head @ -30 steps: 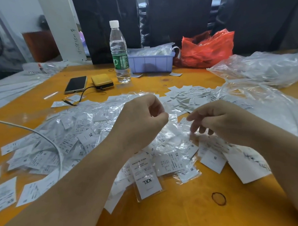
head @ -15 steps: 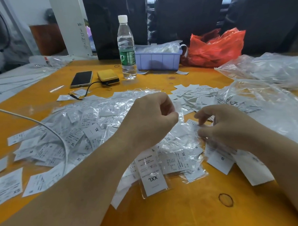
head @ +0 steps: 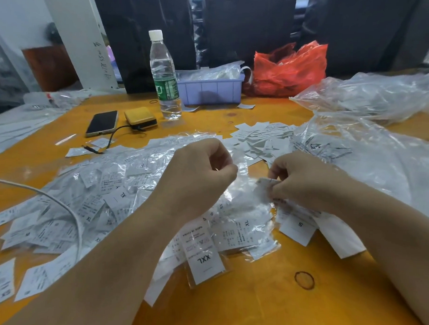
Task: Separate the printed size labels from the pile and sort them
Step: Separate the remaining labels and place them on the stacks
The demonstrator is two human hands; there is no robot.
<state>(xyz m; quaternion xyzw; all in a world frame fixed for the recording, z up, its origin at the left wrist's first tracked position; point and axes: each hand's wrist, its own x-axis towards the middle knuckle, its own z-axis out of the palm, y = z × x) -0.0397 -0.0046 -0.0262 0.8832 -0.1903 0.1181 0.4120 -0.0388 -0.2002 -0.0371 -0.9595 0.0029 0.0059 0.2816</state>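
Orange tabletop (head: 264, 307) is covered on its left and middle by a wide pile of printed size labels (head: 105, 197), many of them in clear sleeves. A white cable (head: 61, 205) is draped across the left part of that pile, and bare surface is seen only along the far-left edge and in front of the phone (head: 102, 122).

Over the middle of the pile, the left hand (head: 198, 176) is held raised, knuckles toward the camera, fingers curled inward with the thumb pressed against them on a clear plastic sleeve (head: 240, 168). An XXL label (head: 205, 261) is lying below the left wrist, at the pile's near edge.

Just to the right, the right hand (head: 305, 182) is held at the same height, its fingertips pinched together on a small label (head: 265, 182) at the sleeve's other end. An S label (head: 298, 226) is lying beneath it. A second, flatter heap of loose labels (head: 260, 137) is seen beyond the hands.

Open orange surface is left along the near edge, where a rubber band (head: 304, 280) is lying. The right side is crowded by crumpled clear plastic bags (head: 369, 153).
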